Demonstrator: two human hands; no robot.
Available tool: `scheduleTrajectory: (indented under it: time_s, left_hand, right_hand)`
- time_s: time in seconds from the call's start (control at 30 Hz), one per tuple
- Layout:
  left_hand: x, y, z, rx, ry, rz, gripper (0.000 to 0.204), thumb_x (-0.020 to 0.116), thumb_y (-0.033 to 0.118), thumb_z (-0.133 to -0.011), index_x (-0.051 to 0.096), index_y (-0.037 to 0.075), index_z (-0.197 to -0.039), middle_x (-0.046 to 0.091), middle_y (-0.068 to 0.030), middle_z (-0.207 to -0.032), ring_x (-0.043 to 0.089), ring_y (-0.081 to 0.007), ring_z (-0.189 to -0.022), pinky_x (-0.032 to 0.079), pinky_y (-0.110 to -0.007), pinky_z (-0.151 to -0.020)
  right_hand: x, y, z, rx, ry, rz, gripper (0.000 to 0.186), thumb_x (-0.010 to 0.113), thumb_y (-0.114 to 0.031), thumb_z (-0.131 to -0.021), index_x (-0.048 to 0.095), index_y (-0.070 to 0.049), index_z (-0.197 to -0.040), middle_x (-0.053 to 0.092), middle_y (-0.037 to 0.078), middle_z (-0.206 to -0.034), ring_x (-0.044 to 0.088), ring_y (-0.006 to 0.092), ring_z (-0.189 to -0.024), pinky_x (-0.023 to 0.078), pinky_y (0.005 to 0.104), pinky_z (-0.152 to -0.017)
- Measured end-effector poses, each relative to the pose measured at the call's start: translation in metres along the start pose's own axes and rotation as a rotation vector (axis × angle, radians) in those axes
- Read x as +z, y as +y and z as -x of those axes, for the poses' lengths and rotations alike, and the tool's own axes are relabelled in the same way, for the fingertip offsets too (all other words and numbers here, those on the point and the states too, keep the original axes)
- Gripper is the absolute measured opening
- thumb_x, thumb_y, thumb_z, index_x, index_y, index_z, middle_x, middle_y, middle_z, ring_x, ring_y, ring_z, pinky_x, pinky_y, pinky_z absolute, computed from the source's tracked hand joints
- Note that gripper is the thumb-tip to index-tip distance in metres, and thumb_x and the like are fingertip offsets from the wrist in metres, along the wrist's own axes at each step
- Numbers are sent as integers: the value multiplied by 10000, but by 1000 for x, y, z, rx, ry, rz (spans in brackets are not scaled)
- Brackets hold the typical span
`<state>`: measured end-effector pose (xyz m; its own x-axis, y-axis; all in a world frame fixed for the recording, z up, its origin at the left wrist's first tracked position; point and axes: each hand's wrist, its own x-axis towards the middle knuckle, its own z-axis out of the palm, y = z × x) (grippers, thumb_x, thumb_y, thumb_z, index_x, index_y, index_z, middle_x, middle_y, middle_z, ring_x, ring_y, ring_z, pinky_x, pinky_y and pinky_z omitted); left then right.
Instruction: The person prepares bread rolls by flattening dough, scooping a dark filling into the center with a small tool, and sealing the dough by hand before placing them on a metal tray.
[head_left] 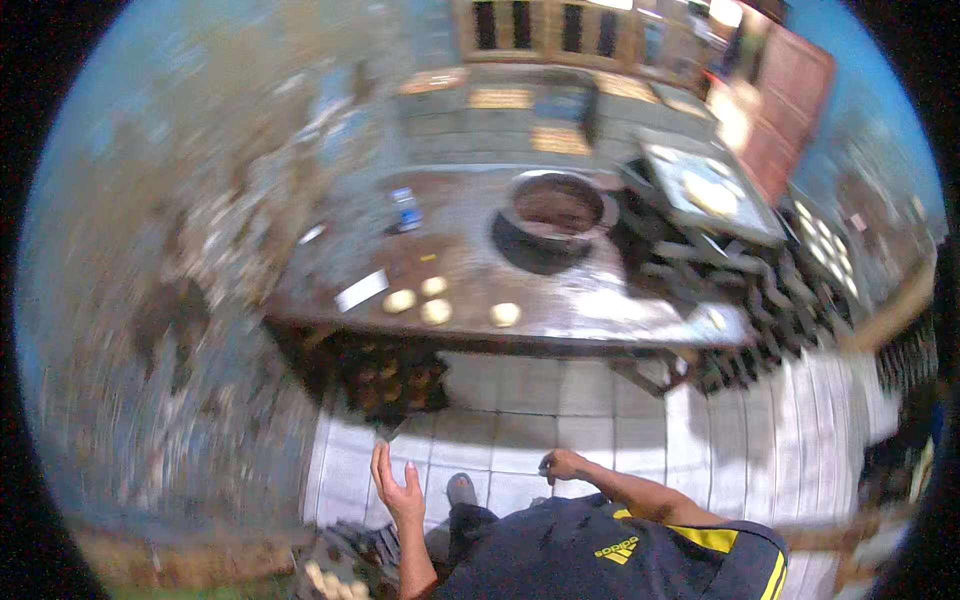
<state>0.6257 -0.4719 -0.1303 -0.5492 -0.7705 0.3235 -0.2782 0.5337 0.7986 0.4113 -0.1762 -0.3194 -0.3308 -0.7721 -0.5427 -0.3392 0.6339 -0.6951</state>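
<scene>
My left hand [398, 488] is raised over the tiled floor, fingers stretched out and apart, with nothing in it. To its right, my right hand [562, 466] is closed in front of my dark shirt; whether something small is in it cannot be made out. Both hands are clear of the dark table [470, 250] ahead. Several pale dough balls [436, 312] lie near its front edge, one dough ball [505, 314] set apart to the right. Beside them is a white card [362, 291]. At the lower left, close to my left arm, pale pieces [335, 582] sit on something dark.
A wide round pot [560, 207] stands on the table. A small blue-and-white container [406, 210] stands at the back left. To the right, a tray [712, 195] with pale dough rests on stacked dark trays [770, 285]. A worn wall [200, 230] rises at left.
</scene>
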Motion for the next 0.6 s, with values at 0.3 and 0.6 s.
scheduleTrajectory:
  time_s: [0.3, 0.6]
  left_hand:
    - [216, 139, -92, 340, -452, 110, 474, 645, 47, -907, 579, 40, -1376, 543, -170, -1435, 518, -357, -1330, 408, -446, -1120]
    - [416, 219, -212, 509, -586, 281, 464, 634, 62, -921, 566, 12, -1377, 542, -179, -1435, 521, -374, -1320, 419, -448, -1101]
  right_hand:
    - [-162, 62, 86, 59, 396, -279, 330, 602, -319, -1005, 712, -16, -1070, 749, 107, -917, 697, 182, -842, 549, 376, -777]
    - [-551, 46, 210, -22, 1024, -649, 261, 609, -254, -1027, 681, -6, -991, 720, 88, -942, 676, 129, -834, 537, 284, -739]
